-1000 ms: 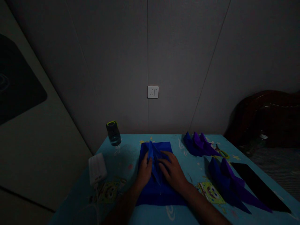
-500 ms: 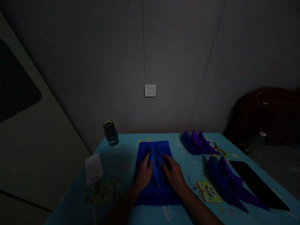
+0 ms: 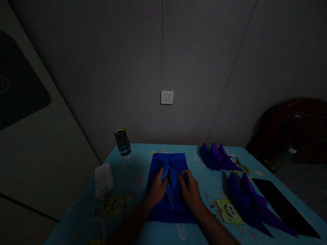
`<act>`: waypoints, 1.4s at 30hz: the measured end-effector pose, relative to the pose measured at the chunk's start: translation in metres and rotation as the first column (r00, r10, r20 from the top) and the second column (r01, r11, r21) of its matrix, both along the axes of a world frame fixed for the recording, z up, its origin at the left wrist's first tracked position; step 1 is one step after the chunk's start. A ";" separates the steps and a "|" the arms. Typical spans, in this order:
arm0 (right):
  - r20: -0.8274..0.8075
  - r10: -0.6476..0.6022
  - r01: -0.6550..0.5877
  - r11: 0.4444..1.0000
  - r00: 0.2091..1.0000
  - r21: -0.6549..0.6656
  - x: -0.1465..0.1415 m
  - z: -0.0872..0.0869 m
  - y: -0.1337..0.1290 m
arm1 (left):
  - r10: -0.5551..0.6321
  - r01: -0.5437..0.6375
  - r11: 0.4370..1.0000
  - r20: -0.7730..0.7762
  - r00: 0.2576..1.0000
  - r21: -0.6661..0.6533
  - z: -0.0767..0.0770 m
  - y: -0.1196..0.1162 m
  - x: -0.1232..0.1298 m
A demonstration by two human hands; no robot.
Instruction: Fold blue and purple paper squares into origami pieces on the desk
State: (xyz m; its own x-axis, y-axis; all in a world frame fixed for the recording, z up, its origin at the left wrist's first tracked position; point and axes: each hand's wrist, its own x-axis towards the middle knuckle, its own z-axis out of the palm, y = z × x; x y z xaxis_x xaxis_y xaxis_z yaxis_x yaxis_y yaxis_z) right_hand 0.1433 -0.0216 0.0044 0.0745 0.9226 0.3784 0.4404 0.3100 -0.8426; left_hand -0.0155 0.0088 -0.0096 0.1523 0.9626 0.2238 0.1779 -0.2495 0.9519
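Note:
A folded blue paper piece (image 3: 172, 187), pointed at top and bottom, is held above darker blue sheets (image 3: 163, 216) lying on the table. My left hand (image 3: 158, 186) pinches its left side, with the thumb on the near face. On the right side, my right hand (image 3: 188, 185) has its fingers curled and pinches the paper's edge. The folds between the hands stand slightly apart. Folded blue and purple paper shapes stand on the right, one group near the back (image 3: 217, 157) and another closer (image 3: 246, 200).
The light-blue patterned table (image 3: 138, 170) bears a dark bottle (image 3: 123, 143) at the back left and a white power bank (image 3: 104, 179) with a cable. A black flat object (image 3: 283, 206) lies at the right, scissors (image 3: 244, 168) behind it. A wall with a socket (image 3: 167, 97) stands behind.
The right fingers have curled and shifted along the paper's right edge, and the folded piece has opened slightly. The camera view has shifted a little.

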 end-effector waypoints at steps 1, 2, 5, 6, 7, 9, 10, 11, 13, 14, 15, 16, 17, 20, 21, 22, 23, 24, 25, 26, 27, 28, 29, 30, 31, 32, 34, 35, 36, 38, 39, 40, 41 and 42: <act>-0.037 0.010 -0.009 1.000 0.999 0.007 0.001 0.000 0.001 | -0.010 0.010 1.000 0.021 1.000 -0.012 0.002 0.000 0.000; -0.074 0.022 -0.022 1.000 0.997 0.010 0.001 0.000 0.003 | -0.021 0.022 0.999 0.038 0.999 -0.024 0.003 -0.001 0.000; -0.166 0.043 -0.047 0.999 0.985 -0.021 0.002 -0.001 0.007 | -0.020 0.023 0.998 0.057 0.998 -0.053 0.003 -0.002 0.002; -0.178 0.034 -0.042 0.998 0.983 -0.042 0.002 -0.002 0.008 | 0.000 0.003 0.998 0.050 0.999 -0.059 0.002 -0.002 0.003; -0.175 0.016 -0.028 0.998 0.984 -0.062 0.002 -0.003 0.009 | 0.024 -0.021 0.998 0.038 0.999 -0.061 0.001 -0.003 0.003; -0.121 -0.021 0.011 0.997 0.992 -0.082 0.002 -0.006 0.008 | 0.056 -0.056 0.997 0.005 0.998 -0.048 -0.002 -0.004 0.004; -0.074 -0.032 0.026 0.996 0.997 -0.081 0.002 -0.007 0.008 | 0.056 -0.056 0.998 -0.012 0.998 -0.034 -0.004 -0.005 0.004; -0.016 -0.037 0.036 0.996 0.999 -0.076 0.002 -0.008 0.007 | 0.049 -0.049 0.999 -0.028 0.998 -0.019 -0.005 -0.006 0.004; 0.128 -0.047 0.056 0.996 0.991 -0.065 0.004 -0.008 0.004 | 0.032 -0.031 0.999 -0.078 0.996 0.008 -0.007 -0.008 0.005; 0.210 -0.056 0.072 0.995 0.976 -0.065 0.005 -0.008 0.003 | 0.027 -0.025 0.999 -0.107 0.994 0.020 -0.007 -0.009 0.005; 0.292 -0.068 0.091 0.994 0.954 -0.066 0.006 -0.007 0.002 | 0.022 -0.018 0.999 -0.136 0.990 0.032 -0.007 -0.010 0.005; 0.369 -0.079 0.111 0.992 0.926 -0.066 0.007 -0.006 0.000 | 0.018 -0.011 0.999 -0.164 0.986 0.042 -0.007 -0.011 0.005; 0.434 -0.090 0.131 0.989 0.896 -0.065 0.008 -0.004 -0.001 | 0.013 -0.004 0.999 -0.187 0.982 0.050 -0.007 -0.011 0.005; 0.557 -0.104 0.162 0.985 0.824 -0.055 0.008 0.000 -0.003 | 0.003 0.010 0.998 -0.217 0.976 0.062 -0.006 -0.012 0.004; 0.580 -0.102 0.159 0.986 0.808 -0.047 0.008 0.000 -0.003 | 0.000 0.015 0.998 -0.222 0.975 0.065 -0.006 -0.013 0.003; 0.597 -0.097 0.152 0.988 0.797 -0.041 0.008 0.000 -0.003 | -0.005 0.021 0.997 -0.227 0.974 0.068 -0.005 -0.013 0.002; 0.610 -0.091 0.144 0.989 0.788 -0.039 0.008 -0.001 -0.003 | -0.013 0.030 0.997 -0.232 0.973 0.072 -0.005 -0.014 0.002; 0.620 -0.085 0.139 0.989 0.780 -0.040 0.009 -0.002 -0.003 | -0.022 0.041 0.996 -0.238 0.971 0.074 -0.004 -0.015 0.001; 0.629 -0.081 0.140 0.989 0.773 -0.044 0.009 -0.004 -0.002 | -0.035 0.054 0.996 -0.245 0.969 0.071 -0.004 -0.017 0.001; 0.636 -0.080 0.144 0.988 0.767 -0.049 0.009 -0.005 -0.002 | -0.048 0.067 0.995 -0.255 0.966 0.067 -0.003 -0.018 0.001; 0.642 -0.082 0.149 0.988 0.762 -0.051 0.009 -0.006 -0.001 | -0.058 0.077 0.995 -0.266 0.962 0.062 -0.002 -0.020 0.001; 0.647 -0.085 0.154 0.987 0.758 -0.051 0.009 -0.006 -0.001 | -0.063 0.082 0.995 -0.279 0.958 0.055 -0.001 -0.021 0.001; 0.649 -0.089 0.158 0.986 0.755 -0.049 0.009 -0.006 -0.001 | -0.065 0.083 0.995 -0.291 0.955 0.049 -0.001 -0.022 0.001; 0.649 -0.092 0.160 0.986 0.755 -0.046 0.009 -0.006 -0.001 | -0.066 0.085 0.995 -0.299 0.952 0.049 0.000 -0.023 0.001; 0.646 -0.093 0.161 0.986 0.758 -0.046 0.008 -0.005 -0.001 | -0.067 0.087 0.995 -0.302 0.951 0.055 0.000 -0.024 0.001; 0.640 -0.092 0.159 0.986 0.763 -0.048 0.007 -0.004 0.000 | -0.066 0.089 0.994 -0.301 0.951 0.064 0.000 -0.023 0.001; 0.617 -0.083 0.152 0.986 0.783 -0.060 0.006 -0.002 0.000 | -0.058 0.085 0.993 -0.288 0.956 0.082 -0.001 -0.022 0.000; 0.603 -0.080 0.151 0.986 0.794 -0.069 0.005 -0.001 0.000 | -0.047 0.075 0.993 -0.277 0.960 0.089 -0.001 -0.021 0.000; 0.588 -0.076 0.150 0.986 0.806 -0.078 0.005 0.000 0.000 | -0.037 0.064 0.994 -0.265 0.963 0.092 -0.002 -0.021 0.000; 0.546 -0.064 0.141 0.985 0.836 -0.100 0.005 0.000 0.001 | -0.031 0.054 0.994 -0.237 0.971 0.090 -0.001 -0.020 0.001; 0.518 -0.055 0.130 0.985 0.854 -0.110 0.005 -0.001 0.001 | -0.032 0.053 0.995 -0.223 0.974 0.090 -0.001 -0.020 0.001; 0.489 -0.046 0.117 0.986 0.871 -0.116 0.006 -0.001 0.002 | -0.033 0.053 0.995 -0.213 0.976 0.089 0.000 -0.020 0.001; 0.462 -0.039 0.104 0.988 0.886 -0.116 0.006 -0.002 0.002 | -0.031 0.050 0.995 -0.209 0.977 0.089 0.001 -0.020 0.002; 0.441 -0.034 0.093 0.989 0.897 -0.114 0.007 -0.002 0.003 | -0.027 0.047 0.995 -0.209 0.977 0.090 0.002 -0.021 0.002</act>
